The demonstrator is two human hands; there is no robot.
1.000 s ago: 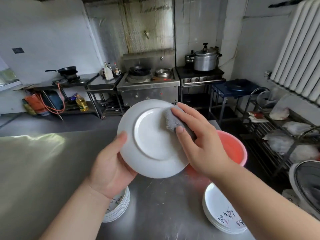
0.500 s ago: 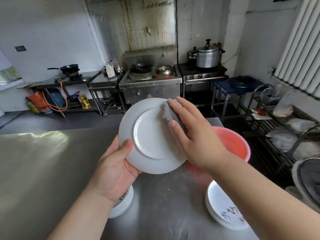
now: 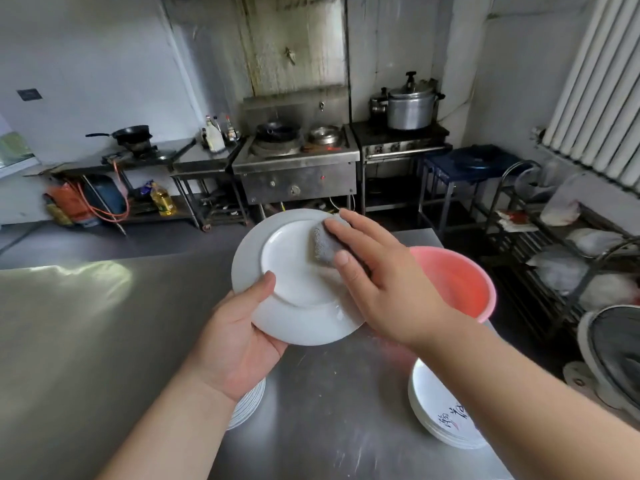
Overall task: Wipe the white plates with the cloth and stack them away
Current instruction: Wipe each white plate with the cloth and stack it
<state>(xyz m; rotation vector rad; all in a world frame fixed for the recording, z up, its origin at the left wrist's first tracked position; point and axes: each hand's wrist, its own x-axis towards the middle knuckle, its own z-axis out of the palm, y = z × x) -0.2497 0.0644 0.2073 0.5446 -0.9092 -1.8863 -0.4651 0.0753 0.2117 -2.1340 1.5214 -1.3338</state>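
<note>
Head view: the left hand (image 3: 239,341) grips a white plate (image 3: 298,271) by its lower rim, thumb on the underside that faces the camera, tilted above the steel counter (image 3: 86,341). The right hand (image 3: 388,289) holds a grey cloth (image 3: 323,245) between its thumb and nearly straight fingers and presses it on the plate's upper right. A pink basin (image 3: 460,282) stands just behind.

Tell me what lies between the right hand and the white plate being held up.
The grey cloth, which the right hand holds against the white plate's underside; the head view shows it.
</note>
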